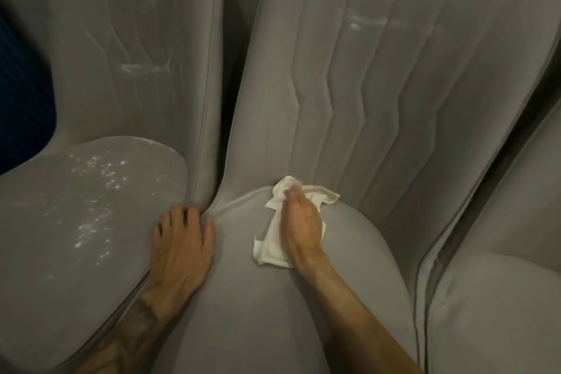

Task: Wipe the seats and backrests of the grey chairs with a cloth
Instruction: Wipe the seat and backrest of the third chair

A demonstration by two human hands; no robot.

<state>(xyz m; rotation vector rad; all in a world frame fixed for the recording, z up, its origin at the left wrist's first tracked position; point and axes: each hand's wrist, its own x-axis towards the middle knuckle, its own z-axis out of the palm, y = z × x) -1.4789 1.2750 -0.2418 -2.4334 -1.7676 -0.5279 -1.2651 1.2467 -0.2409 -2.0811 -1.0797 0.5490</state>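
Note:
Three grey chairs stand side by side. The middle chair's seat lies under me, its quilted backrest beyond. My right hand presses a white cloth flat on the back of that seat, near the crease with the backrest. My left hand rests with spread fingers on the gap between the middle seat and the left chair's seat. White speckles and smears mark the left seat and its backrest.
A third grey chair sits at the right, close against the middle one. A dark blue surface shows at the far left behind the left chair. A white smear marks the middle backrest.

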